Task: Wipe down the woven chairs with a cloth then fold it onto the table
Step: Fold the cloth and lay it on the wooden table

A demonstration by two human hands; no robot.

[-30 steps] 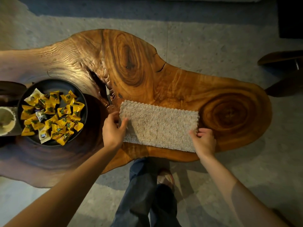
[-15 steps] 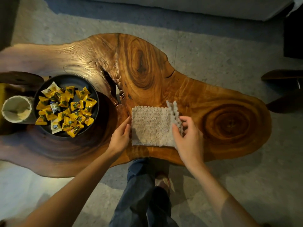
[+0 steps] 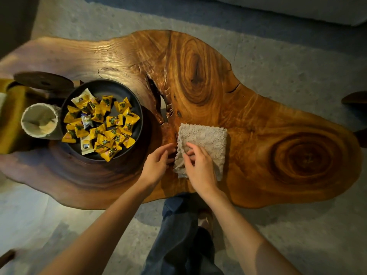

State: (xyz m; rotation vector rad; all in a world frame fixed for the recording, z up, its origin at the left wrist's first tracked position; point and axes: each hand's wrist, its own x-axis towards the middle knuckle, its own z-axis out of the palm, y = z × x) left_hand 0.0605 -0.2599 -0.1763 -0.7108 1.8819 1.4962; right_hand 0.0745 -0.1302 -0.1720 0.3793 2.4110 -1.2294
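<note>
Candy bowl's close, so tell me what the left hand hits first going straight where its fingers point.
Likely the cloth: the left hand points at its left edge, nearly touching. The bowl lies off that line.

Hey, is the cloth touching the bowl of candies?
No, the cloth lies on the table to the right of the bowl, with bare wood between them.
</note>
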